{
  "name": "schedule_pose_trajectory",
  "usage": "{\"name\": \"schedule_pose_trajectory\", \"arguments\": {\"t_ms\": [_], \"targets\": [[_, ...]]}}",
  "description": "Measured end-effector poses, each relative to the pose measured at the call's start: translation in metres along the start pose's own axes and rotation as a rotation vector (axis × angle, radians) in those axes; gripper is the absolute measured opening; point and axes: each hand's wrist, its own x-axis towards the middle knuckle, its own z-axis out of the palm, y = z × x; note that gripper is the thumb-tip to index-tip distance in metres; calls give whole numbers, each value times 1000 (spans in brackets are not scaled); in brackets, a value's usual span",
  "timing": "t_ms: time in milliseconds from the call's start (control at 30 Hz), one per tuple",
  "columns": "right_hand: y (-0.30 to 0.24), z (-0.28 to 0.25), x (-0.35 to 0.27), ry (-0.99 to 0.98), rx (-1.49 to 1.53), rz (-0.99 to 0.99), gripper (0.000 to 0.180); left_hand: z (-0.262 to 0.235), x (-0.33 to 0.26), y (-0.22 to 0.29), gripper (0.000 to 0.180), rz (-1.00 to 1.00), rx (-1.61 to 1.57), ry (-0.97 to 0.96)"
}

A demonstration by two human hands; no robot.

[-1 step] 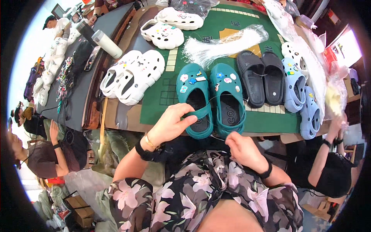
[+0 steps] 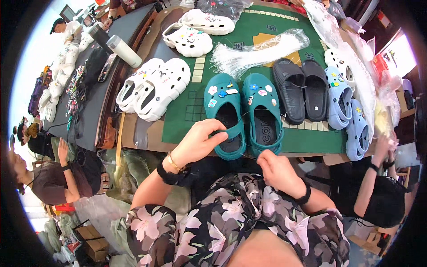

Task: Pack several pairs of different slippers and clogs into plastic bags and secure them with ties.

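Two green clogs with colourful charms, the left clog point(image 2: 222, 94) and the right clog point(image 2: 261, 102), lie side by side with toes pointing away from me. A thin clear tie runs between them. My left hand point(image 2: 195, 141) pinches the heel strap point(image 2: 234, 130) of the left clog between thumb and fingers. Just below the heel of the right clog is my right hand point(image 2: 281, 172), its fingers pressed together. Whatever they hold is too small to make out. A bundle of clear plastic ties point(image 2: 258, 50) lies beyond the toes.
Black slides point(image 2: 289, 91) and light-blue clogs point(image 2: 339, 100) lie to the right. White clogs point(image 2: 162, 84) sit at the left, with another white pair point(image 2: 189, 41) farther back. A tumbler point(image 2: 124, 51) stands on the grey table point(image 2: 100, 107). Co-workers sit on both sides.
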Motion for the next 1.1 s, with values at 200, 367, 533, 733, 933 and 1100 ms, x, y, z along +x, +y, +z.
{"name": "schedule_pose_trajectory", "arguments": {"t_ms": [200, 367, 533, 733, 933, 1100], "targets": [[-23, 22, 36, 118, -131, -91, 16, 3, -7, -7, 18, -11, 9, 157], [-28, 34, 56, 162, -90, -99, 17, 8, -10, -12, 19, 45, 135, 209], [-30, 36, 59, 148, -9, -87, 17, 9, -5, -14, 17, -100, -279, 213], [-29, 23, 51, 138, 76, -140, 16, 6, -1, -12, 14, -267, -401, 127], [-4, -30, 19, 199, -30, -116, 7, 0, 12, 11, 18, -19, -879, 549], [32, -75, -13, 401, -148, 45, 5, 0, 19, 48, 16, 83, -339, 366]]}}
